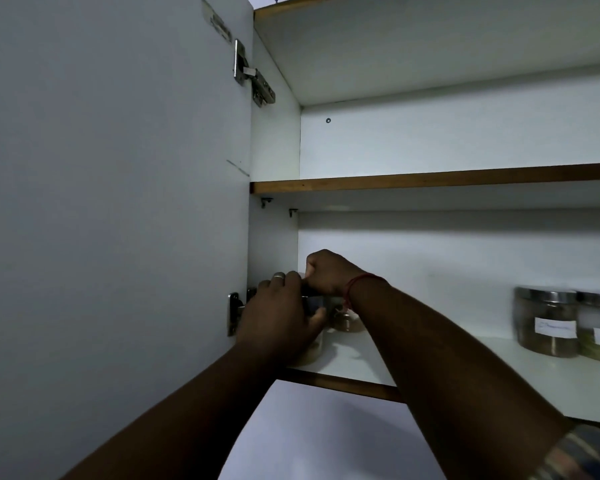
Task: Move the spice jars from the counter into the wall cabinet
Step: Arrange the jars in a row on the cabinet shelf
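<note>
Both forearms nearest, left hand [282, 315] fingers curled round jar [314, 336] on bottom shelf [371, 362], right hand [328, 273] fingers gripping its lid, two jars [548, 322] at right, white labels illegible

You are standing in a home kitchen, looking up into a white wall cabinet [430, 140] whose shelves carry brown wooden edging. Its door [111, 202] stands swung open at the left on metal hinges [253, 77]. On the lower shelf [465, 355] at the right sit two glass spice jars [548, 323] with steel lids and handwritten white labels, the sort of storage you find in a household pantry.
</note>
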Available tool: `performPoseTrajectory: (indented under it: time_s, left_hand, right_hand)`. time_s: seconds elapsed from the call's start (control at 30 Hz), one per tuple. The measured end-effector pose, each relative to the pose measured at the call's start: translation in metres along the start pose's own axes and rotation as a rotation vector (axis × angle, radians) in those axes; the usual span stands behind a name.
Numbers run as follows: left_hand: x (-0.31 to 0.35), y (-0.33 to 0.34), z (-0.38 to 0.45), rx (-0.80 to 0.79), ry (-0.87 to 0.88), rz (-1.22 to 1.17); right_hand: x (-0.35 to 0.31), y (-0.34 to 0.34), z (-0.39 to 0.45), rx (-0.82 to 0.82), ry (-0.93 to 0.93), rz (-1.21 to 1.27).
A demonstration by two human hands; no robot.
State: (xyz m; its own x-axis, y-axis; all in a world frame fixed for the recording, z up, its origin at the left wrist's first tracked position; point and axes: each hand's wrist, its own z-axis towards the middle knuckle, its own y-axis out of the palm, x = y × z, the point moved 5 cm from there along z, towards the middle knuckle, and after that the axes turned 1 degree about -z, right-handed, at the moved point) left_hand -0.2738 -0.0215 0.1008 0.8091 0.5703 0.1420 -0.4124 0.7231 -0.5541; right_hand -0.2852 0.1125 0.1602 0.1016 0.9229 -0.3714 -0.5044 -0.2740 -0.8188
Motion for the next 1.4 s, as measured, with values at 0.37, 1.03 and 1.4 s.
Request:
performPoseTrajectory:
  time_s: [0.37,1.03,1.4]
  left_hand:
    - [0.001,-0.003,-0.01,-0.018,-0.127,-0.116]
    - [0.009,0.005,-0.006,0.035,-0.193,-0.004]
    - [0.033,0.02,0.003,0.191,0.01,-0.084]
  right_hand:
    - [-0.005,0.011,0.004,0.109,-0.047,0.109]
    - [0.057,-0.01,-0.024,-0.052,-0.043,0.217]
    - [0.098,-0.065,-0.084,0.147,-0.028,0.637]
